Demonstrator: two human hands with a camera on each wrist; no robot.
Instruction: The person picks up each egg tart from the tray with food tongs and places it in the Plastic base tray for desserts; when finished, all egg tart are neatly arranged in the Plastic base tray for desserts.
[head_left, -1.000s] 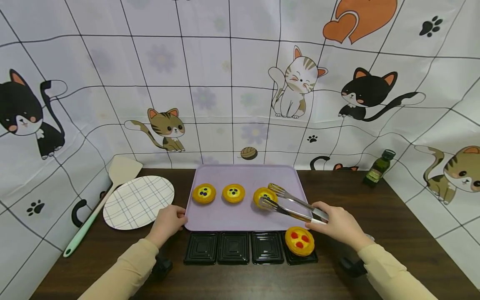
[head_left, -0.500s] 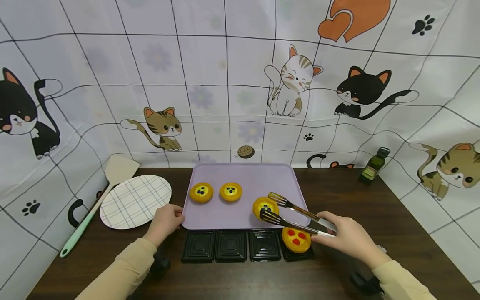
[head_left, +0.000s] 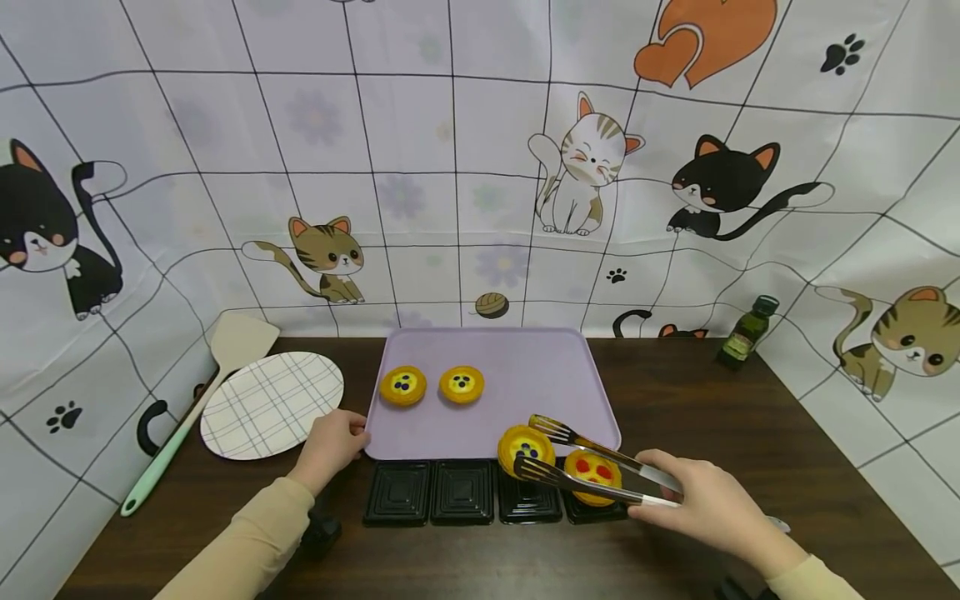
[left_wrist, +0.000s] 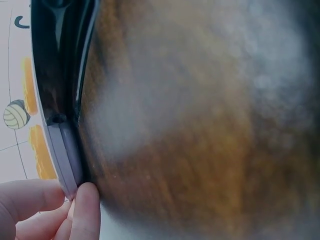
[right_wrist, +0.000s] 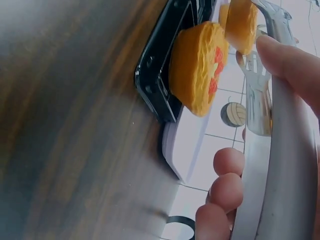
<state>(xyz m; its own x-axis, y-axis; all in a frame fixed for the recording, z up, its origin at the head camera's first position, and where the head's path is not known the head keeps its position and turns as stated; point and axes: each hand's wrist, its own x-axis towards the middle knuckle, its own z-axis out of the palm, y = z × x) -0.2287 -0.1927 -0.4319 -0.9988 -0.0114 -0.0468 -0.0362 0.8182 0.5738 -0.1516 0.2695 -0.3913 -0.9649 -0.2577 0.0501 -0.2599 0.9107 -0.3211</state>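
Observation:
My right hand [head_left: 708,504] holds metal serving tongs [head_left: 633,463]. Their slotted ends grip an egg tart with blueberries [head_left: 516,440], which overlaps the lilac tray's front edge and the third black square dish [head_left: 529,510]. In the right wrist view, that tart hangs above and beyond the dish, and fingers wrap the tongs' handle [right_wrist: 295,165]. A tart with red pieces on top [head_left: 594,468] sits in the rightmost black dish, partly behind the tongs. My left hand [head_left: 330,446] pinches the tray's [head_left: 442,433] front left corner between thumb and finger.
Two more blueberry tarts, one at the left [head_left: 402,386] and one beside it [head_left: 461,384], lie on the tray. Two black dishes [head_left: 397,493] stand left of the third. A checked oval plate [head_left: 272,406] and a spatula [head_left: 177,437] lie left; a green bottle [head_left: 750,331] stands back right.
The tongs and the blueberry tart between them have moved toward me, from the tray's right part to over the third black dish. My left hand has stayed at the tray's corner.

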